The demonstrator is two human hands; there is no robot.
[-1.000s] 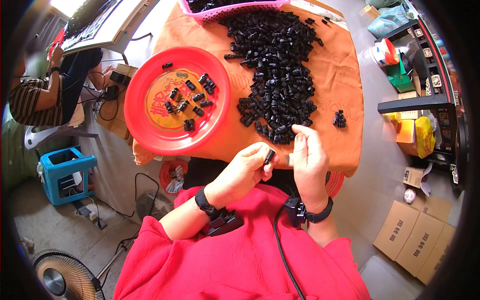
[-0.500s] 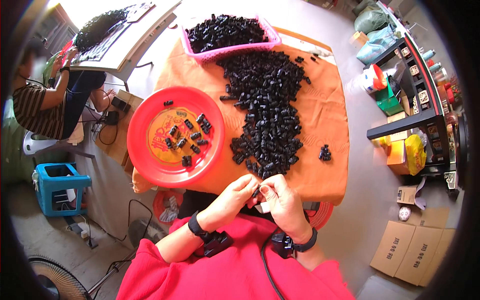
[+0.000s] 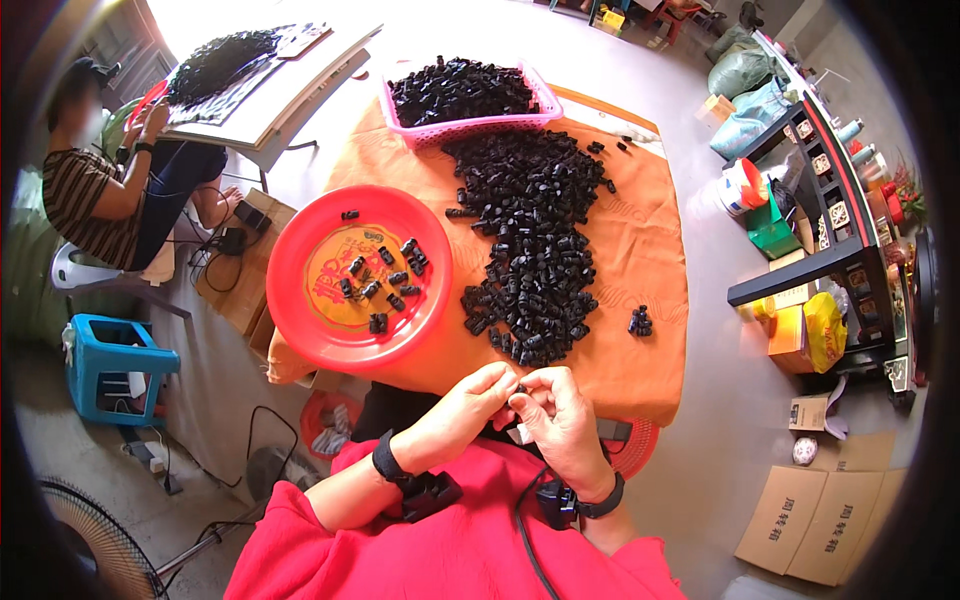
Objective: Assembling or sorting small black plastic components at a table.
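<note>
Both hands are up close here, meeting in front of the body, fingertips to fingertips! The left forearm [image 3: 350, 488] slants up and inward from the lower edge, its wrist [image 3: 415, 447] running nearly straight into the left hand [image 3: 472, 408], thumb side uppermost, fingertips drawn into a pinch. Across from it, the right forearm [image 3: 612, 530] climbs more steeply, leaning left, and the right hand [image 3: 556, 412] faces its partner: index finger bent, thumb pointing inward, tips gathered close. The lower fingers are partly hidden.
</note>
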